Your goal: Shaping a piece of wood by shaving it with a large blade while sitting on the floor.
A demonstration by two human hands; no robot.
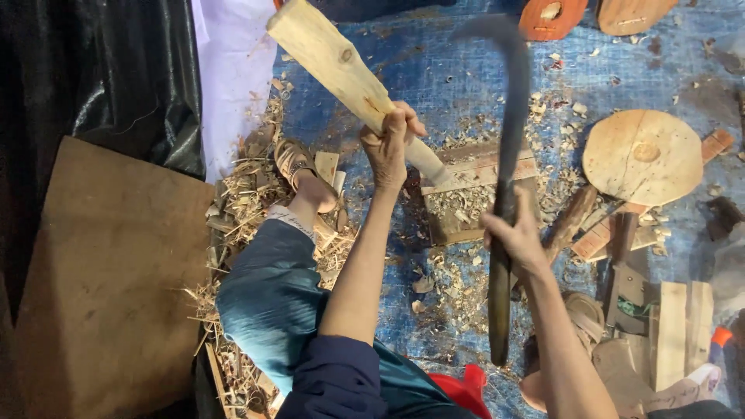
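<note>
— What do the two hands hold?
— The left hand [392, 143] is wrapped around one pale wooden club [341, 74], its narrow end resting on the chopping block [473, 198]. The right hand [516, 233] is clenched on one dark curved blade [504, 155].
— Around them?
— One round wooden disc [642, 155] lies right; wood shavings [458, 287] litter the blue tarp [434, 70]; nothing lies between the hands and the block.

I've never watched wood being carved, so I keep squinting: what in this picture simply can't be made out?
- Curved blade, head view: motion blur smears its tip and edge.
- Pale wooden piece: the left hand covers its middle.
- Tool handle: the right hand covers part of it.
- Two reddish wooden pieces: cut off by the top edge.
- Chopping block: shavings cover part of its top.
</note>
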